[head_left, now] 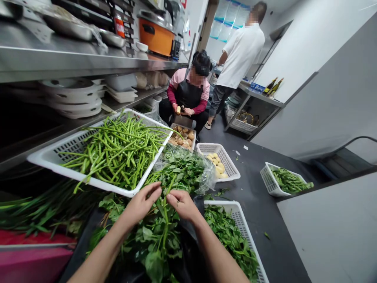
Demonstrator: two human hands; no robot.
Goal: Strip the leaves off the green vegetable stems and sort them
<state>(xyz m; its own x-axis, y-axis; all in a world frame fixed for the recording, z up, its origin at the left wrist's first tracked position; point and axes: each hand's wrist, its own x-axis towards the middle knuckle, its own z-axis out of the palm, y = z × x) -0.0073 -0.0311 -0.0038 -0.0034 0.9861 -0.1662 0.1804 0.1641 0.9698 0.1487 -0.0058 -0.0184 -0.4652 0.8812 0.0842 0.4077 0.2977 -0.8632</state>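
Right grip pinching stem: right hand (pixel 182 204) holds it above leaves (pixel 146 234). Left hand (pixel 143 202) just beside, grip loose, nothing held (basket (pixel 127 192) of stalks close by).

An orange cooker (pixel 159 37) stands on the steel tabletop (pixel 88 65), with a small white bowl (pixel 142 46) just beside it and a red can (pixel 119 26) farther left. White containers (pixel 73 100) are stacked on the shelf (pixel 148 94) below. A crouching person (pixel 190 92) in a dark apron holds a pale potato (pixel 178 110) behind a crate (pixel 194 137) of brown potatoes (pixel 180 141). On the floor (pixel 253 188), a white basket (pixel 231 163) contains peeled potatoes (pixel 219 167). A standing person (pixel 244 55) in a white shirt is near a stand (pixel 262 97) bearing bottles (pixel 269 86).
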